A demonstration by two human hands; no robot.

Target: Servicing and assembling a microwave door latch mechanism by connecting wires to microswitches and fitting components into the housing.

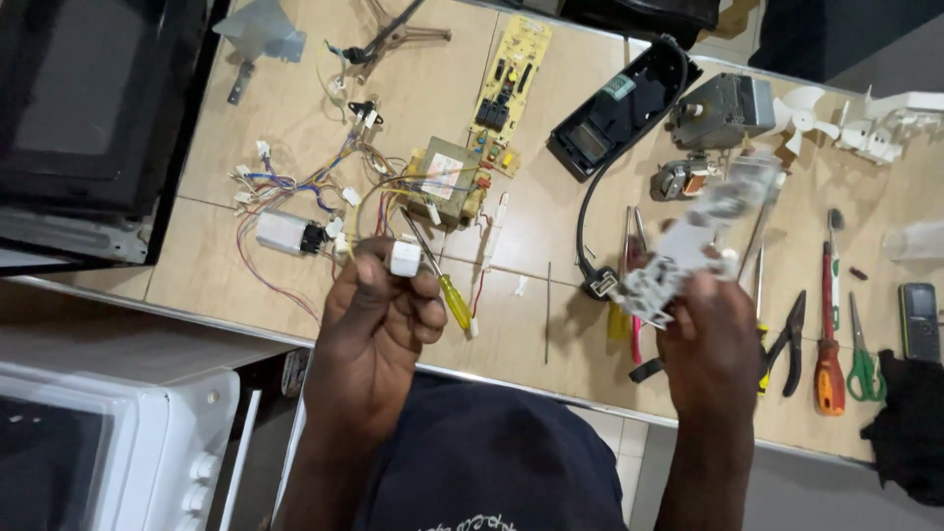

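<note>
My left hand [379, 320] is closed around a small white plastic connector block [404, 258] with yellow wires trailing up toward the transformer [444, 183]. A yellow-handled screwdriver [442, 280] lies on the table just right of that hand. My right hand [710, 339] grips a grey-white plastic bracket with latch parts [678, 261], blurred by motion, held above the hand tools. Both hands hover over the tan tiled tabletop [551, 236].
A wiring harness [285, 202], a yellow circuit board [509, 84], a black control panel housing [619, 108], a metal motor box [723, 108] and a white fan [801, 113] lie about. Pliers [787, 344], an orange screwdriver [829, 315], green scissors [862, 354] and a phone [919, 320] sit at right. Microwave casings stand at left.
</note>
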